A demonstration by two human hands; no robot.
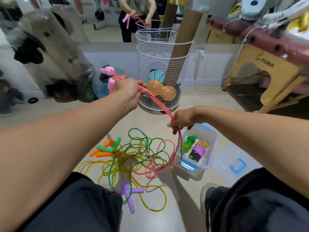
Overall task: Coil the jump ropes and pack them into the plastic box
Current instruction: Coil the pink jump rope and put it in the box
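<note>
Left hand [128, 86]: the fluffy pink handles [110, 77] are being gripped.
Right hand [181, 118]: the thin pink plastic rope [160, 104] is being pinched.
Feel: probably light, bendy, slippery.
Clear plastic box [212, 153]: two bundles inside.

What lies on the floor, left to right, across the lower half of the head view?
Orange handles → purple handles → plastic box holding coiled ropes → clear lid with blue clips.
</note>
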